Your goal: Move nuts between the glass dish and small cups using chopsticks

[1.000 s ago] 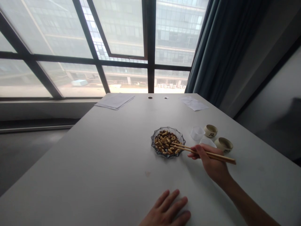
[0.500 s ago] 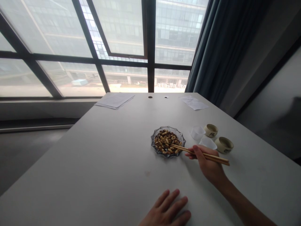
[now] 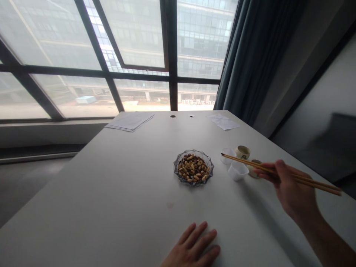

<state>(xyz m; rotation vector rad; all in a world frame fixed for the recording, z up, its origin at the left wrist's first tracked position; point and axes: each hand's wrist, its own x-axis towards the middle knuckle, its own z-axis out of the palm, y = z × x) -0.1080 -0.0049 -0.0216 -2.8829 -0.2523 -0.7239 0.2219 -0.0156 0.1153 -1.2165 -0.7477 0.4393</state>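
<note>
My right hand (image 3: 292, 185) grips a pair of wooden chopsticks (image 3: 261, 167), held in the air on the right. Their tips reach over a small clear plastic cup (image 3: 228, 151), with a small dark bit pinched at the end, too small to name. A second clear plastic cup (image 3: 238, 172) stands just below the sticks. Left of the cups, a scalloped glass bowl (image 3: 178, 177) holds a mix of peanuts and dark seeds (image 3: 194, 167). My left hand (image 3: 194, 246) lies flat on the table at the bottom, fingers spread, touching nothing else.
Two small cream ceramic cups stand behind the plastic ones; the far one (image 3: 243, 152) shows a dark mark, and the nearer one (image 3: 253, 168) is partly hidden by my right hand. Papers (image 3: 130, 121) lie at the table's far left, another sheet (image 3: 224, 121) at the far right.
My right hand has lifted the chopsticks out of the glass bowl and carried them right, to above the plastic cups. My left hand stays flat. The view has turned slightly right.
</note>
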